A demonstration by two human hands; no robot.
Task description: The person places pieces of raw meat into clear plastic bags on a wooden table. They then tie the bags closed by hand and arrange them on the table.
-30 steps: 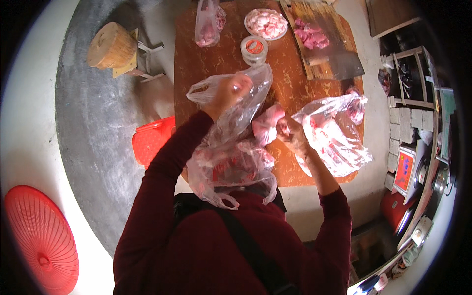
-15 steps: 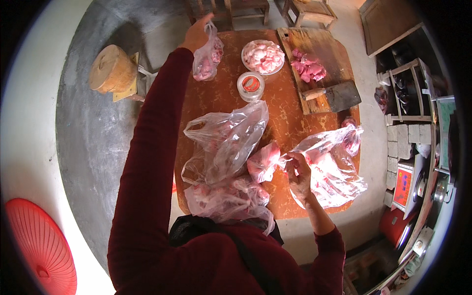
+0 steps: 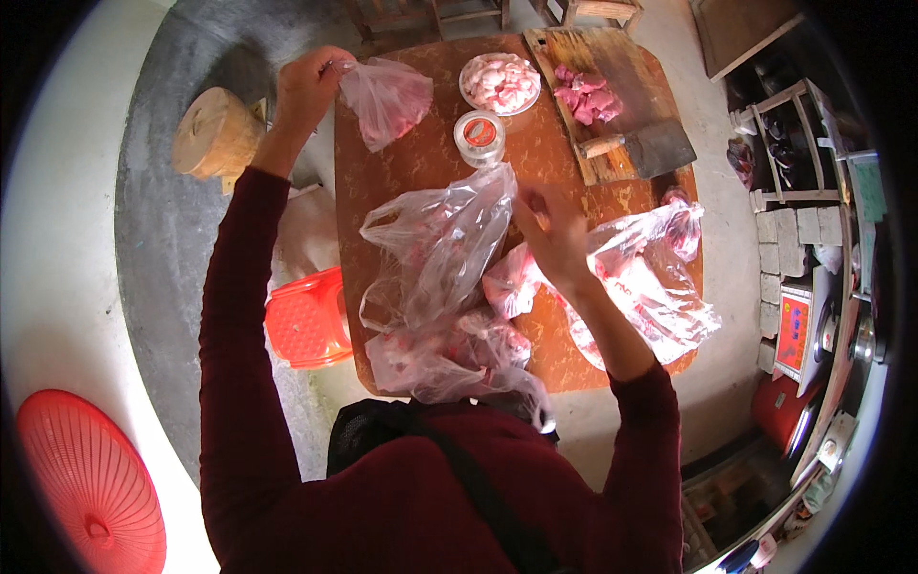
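At the table's far left corner my left hand (image 3: 311, 86) is closed on the gathered neck of a clear plastic bag (image 3: 392, 100) with pink meat inside. My right hand (image 3: 555, 230) is smeared by motion over the middle of the table, so its fingers do not show clearly. It passes just right of a large clear bag (image 3: 445, 253). Partly behind my right wrist is a small knotted bag of meat (image 3: 510, 284). Another meat bag (image 3: 449, 354) lies at the near edge, and a shiny bag (image 3: 645, 287) spreads out on the right.
A plate of pale cut pieces (image 3: 499, 82) and a round clear tub (image 3: 479, 139) stand farther back. The wooden cutting board (image 3: 612, 72) carries red meat (image 3: 586, 94) and a cleaver (image 3: 655, 150). A red stool (image 3: 311, 320) is left of the brown table (image 3: 564, 359).
My left hand has moved left and nearer, and its bag now hangs to the hand's right. My right hand has left the small knotted bag and moved away from me, up the table.
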